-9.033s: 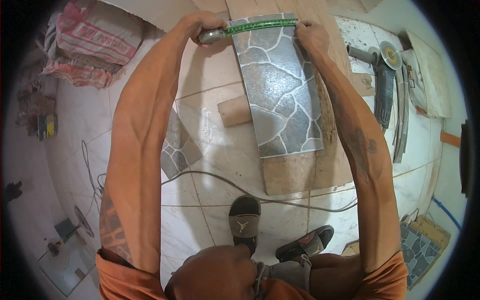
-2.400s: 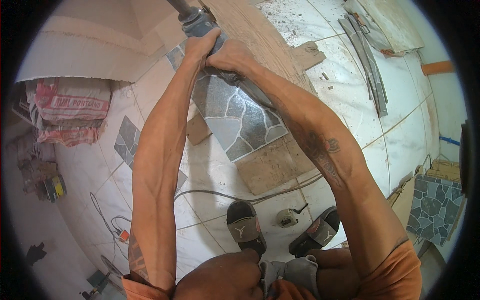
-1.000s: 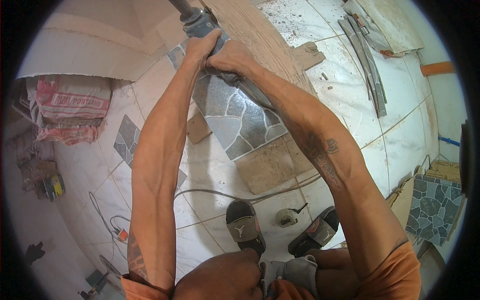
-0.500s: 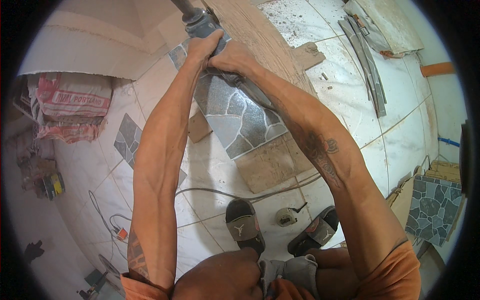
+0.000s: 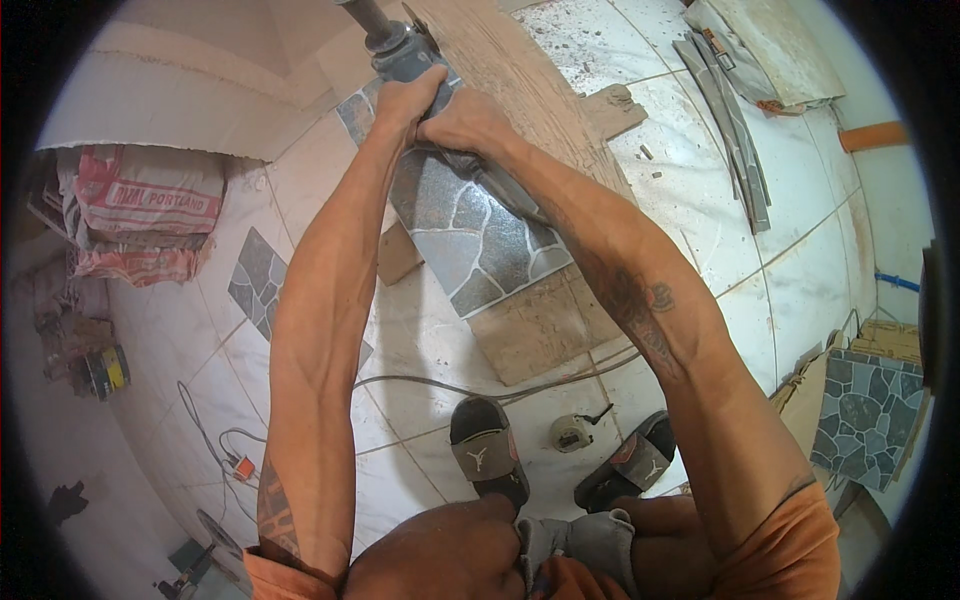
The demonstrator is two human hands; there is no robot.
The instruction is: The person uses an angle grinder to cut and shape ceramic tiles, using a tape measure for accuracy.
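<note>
Both my hands are wrapped around a dark power tool that looks like an angle grinder (image 5: 404, 58), at the top of the view. My left hand (image 5: 405, 102) closes on its body, thumb pointing away from me. Just beside it, my right hand (image 5: 468, 120) grips the rear part, from which a cord runs back under my right forearm. Beneath the tool lies a grey stone-patterned tile (image 5: 470, 235), resting partly on a wooden board (image 5: 540, 330). A long wooden plank (image 5: 530, 75) lies along the tile's right side. The tool's working end is partly hidden.
A cable (image 5: 480, 394) crosses the floor before my sandals, near a tape roll (image 5: 571, 433). Tile offcuts (image 5: 257, 280) lie left and narrow strips (image 5: 728, 140) right. Bags (image 5: 150, 205) sit at far left; a patterned tile (image 5: 868, 420) leans at right. An extension socket (image 5: 241, 467) is lower left.
The grinder's front end has shifted very slightly toward me. Both hands keep their grip, and the tile and plank look unmoved.
</note>
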